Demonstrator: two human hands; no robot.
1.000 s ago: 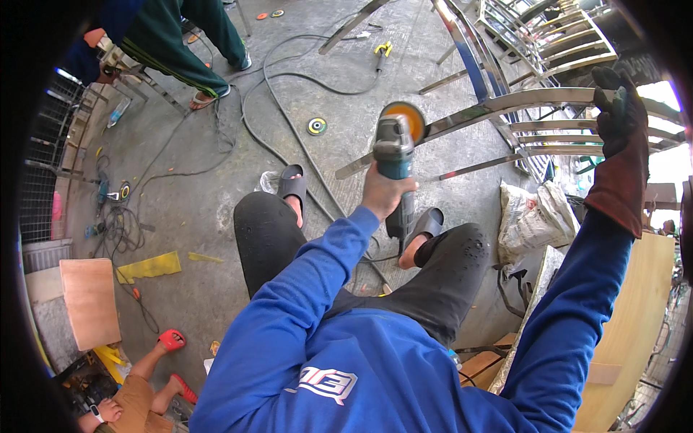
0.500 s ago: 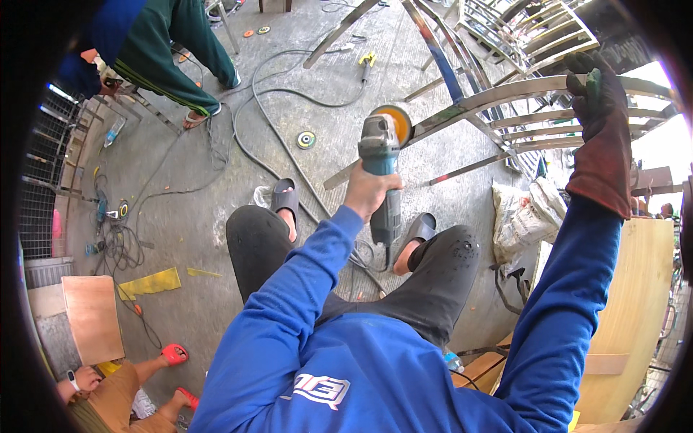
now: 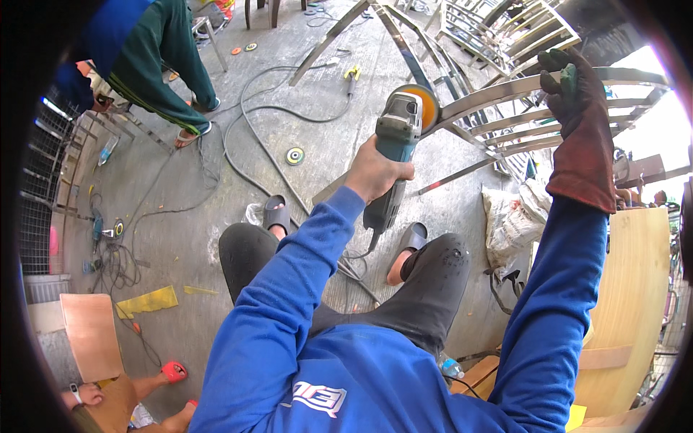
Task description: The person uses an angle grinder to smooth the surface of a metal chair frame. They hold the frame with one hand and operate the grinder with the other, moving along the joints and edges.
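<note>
My bare left hand (image 3: 375,172) is wrapped round the body of an angle grinder (image 3: 400,130), which is held tilted above my knees. Its orange-yellow disc (image 3: 427,108) is at the curved top bar of a shiny metal frame (image 3: 498,99); whether it touches is hard to tell. On my right hand (image 3: 580,123) is a reddish-brown work glove with a dark, greenish finger part. Those fingers are closed over the same curved bar, farther right. Several slats run beneath that bar, and the frame's legs stretch toward the far side.
Grey cables (image 3: 249,137) snake over the concrete floor, near a loose grinding disc (image 3: 294,156). A white sack (image 3: 509,220) and a wooden board (image 3: 628,289) lie to the right. Another person in green trousers (image 3: 155,65) works at far left; someone sits at lower left by a plywood piece (image 3: 92,335).
The grinder has moved right along the curved bar and leans more to the right, with my left hand still round it. My right hand keeps its hold on the frame.
</note>
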